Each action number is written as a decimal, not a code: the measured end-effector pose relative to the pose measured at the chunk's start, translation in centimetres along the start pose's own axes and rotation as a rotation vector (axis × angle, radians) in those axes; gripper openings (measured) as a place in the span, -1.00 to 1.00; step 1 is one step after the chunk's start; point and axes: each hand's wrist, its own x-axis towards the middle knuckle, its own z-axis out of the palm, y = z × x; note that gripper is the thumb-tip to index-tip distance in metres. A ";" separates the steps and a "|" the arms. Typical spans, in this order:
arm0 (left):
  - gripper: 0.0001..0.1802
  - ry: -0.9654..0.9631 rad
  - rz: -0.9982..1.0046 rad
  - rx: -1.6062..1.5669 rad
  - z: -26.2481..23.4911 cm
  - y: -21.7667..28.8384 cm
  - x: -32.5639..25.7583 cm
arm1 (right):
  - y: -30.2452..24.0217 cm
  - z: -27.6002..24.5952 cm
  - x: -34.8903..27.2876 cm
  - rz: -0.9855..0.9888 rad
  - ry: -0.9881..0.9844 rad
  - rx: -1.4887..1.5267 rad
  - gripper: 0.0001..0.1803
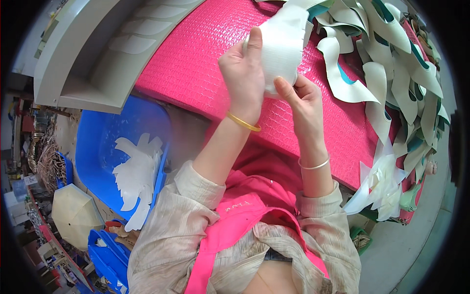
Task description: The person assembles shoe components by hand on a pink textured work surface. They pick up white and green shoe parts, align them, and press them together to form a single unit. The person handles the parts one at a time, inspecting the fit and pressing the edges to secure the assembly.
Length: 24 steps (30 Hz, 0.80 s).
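A white, curved sheet-like piece [284, 49], resembling a shoe upper part, is held up over the pink quilted table cover [186, 63]. On its left edge my left hand [241, 76] is closed, thumb pointing up along the surface. Lower down, my right hand [307, 100] pinches the bottom right corner between thumb and fingers. The fingers behind the piece are partly hidden. To the right of my hands lies a heap of cream curved cut pieces [350, 90] with teal undersides.
A pale open-fronted box [78, 59] stands at the upper left, with flat white pieces [147, 27] inside. Below it, a blue bin [98, 142] contains white cut scraps [132, 169]. Translucent white sheets [379, 183] hang at the table's right edge. A beige umbrella-like thing [76, 215] is lower left.
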 end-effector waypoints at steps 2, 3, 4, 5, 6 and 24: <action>-0.59 -0.008 -0.093 -0.093 -0.1 0.4 0.2 | 0.7 0.1 -0.5 -0.035 0.014 -0.164 -0.78; -0.60 -0.035 -0.141 -0.132 -0.2 0.4 0.5 | 1.1 -0.2 -1.0 -0.106 -0.003 -0.211 -0.76; -0.61 -0.062 -0.188 -0.171 -0.5 0.4 0.9 | 1.4 -0.6 -1.2 -0.116 0.005 -0.252 -0.76; -0.62 -0.090 -0.236 -0.210 -0.8 0.5 1.2 | 1.8 -1.1 -1.4 -0.125 0.013 -0.294 -0.77; -0.65 -0.181 -0.196 -0.121 -1.0 0.8 0.9 | 2.1 -1.7 -1.6 -0.129 0.021 -0.332 -0.77; -0.67 -0.450 -0.384 -0.135 -3.5 0.9 -5.7 | 2.0 -4.7 2.1 0.162 0.019 0.311 -0.50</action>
